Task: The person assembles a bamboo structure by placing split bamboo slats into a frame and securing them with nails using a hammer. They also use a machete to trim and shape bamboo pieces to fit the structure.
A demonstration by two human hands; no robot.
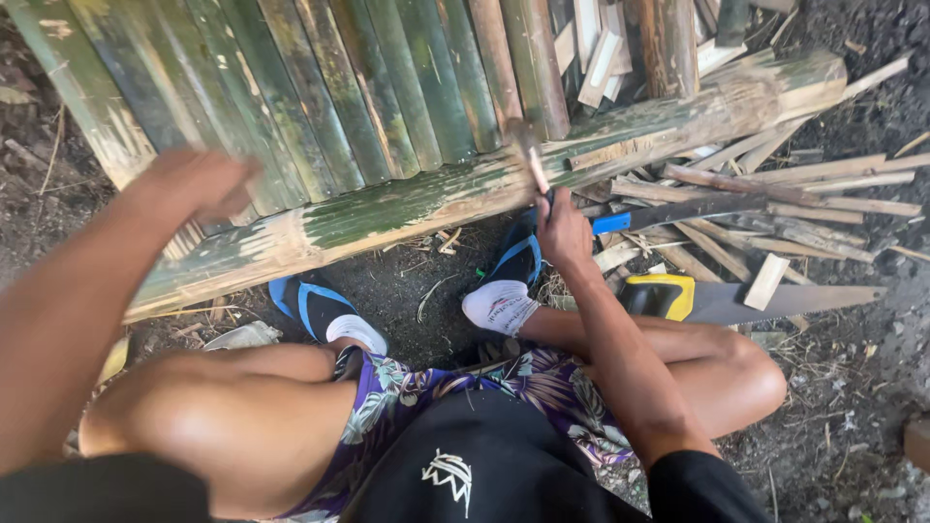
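On the ground: thick bamboo pole (407,208), split slats above.
Right hand (564,228): clenched on blurred tool (529,150).
Left hand (199,184): blurred, grip unclear.
Handsaw (736,300): beside right knee.

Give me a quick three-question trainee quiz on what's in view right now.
1. True or false: the right hand grips a tool raised over the thick bamboo pole.
2. Where does the left hand rest? A) on the split bamboo slats B) on the saw
3. What colour is the handsaw handle?

Key: 1 true; 2 A; 3 yellow and black.
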